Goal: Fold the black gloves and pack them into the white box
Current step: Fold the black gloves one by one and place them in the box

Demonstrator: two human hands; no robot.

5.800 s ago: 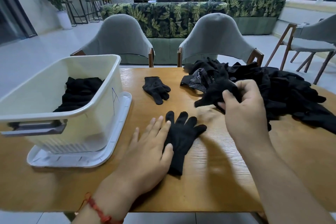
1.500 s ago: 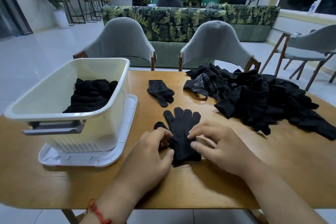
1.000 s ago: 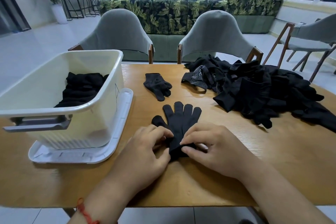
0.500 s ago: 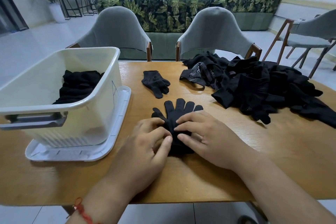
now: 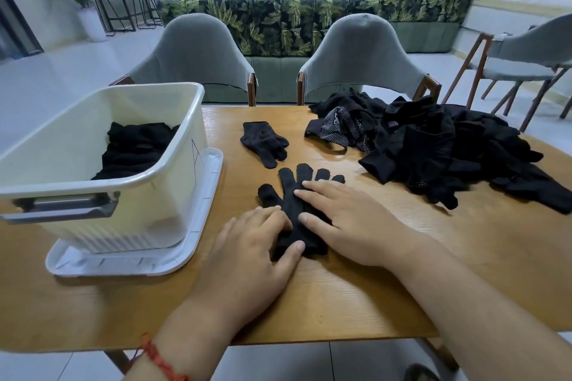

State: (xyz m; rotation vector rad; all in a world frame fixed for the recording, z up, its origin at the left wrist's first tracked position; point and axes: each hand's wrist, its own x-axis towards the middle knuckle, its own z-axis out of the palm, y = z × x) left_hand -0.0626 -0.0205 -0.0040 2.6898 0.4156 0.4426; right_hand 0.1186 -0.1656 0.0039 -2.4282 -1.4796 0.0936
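Note:
A black glove (image 5: 291, 192) lies flat on the wooden table (image 5: 464, 257), its fingers pointing away from me. My left hand (image 5: 247, 254) rests on its cuff end, thumb against the cuff. My right hand (image 5: 346, 219) lies flat over the palm part, fingers straight and pressing down. Another single black glove (image 5: 263, 142) lies farther back. A large heap of black gloves (image 5: 448, 151) fills the right side of the table. The white box (image 5: 102, 164) stands at the left on its lid, with folded black gloves (image 5: 136, 148) inside.
The white lid (image 5: 198, 226) under the box sticks out toward my left hand. Two grey chairs (image 5: 198, 56) stand behind the table's far edge. A third chair (image 5: 526, 65) is at the right. Two people sit beyond a leaf-patterned sofa (image 5: 309, 22).
My right hand has slid forward along the glove and flattened over it. My left hand has stayed at the cuff end. The gloves now lie stacked under both hands.

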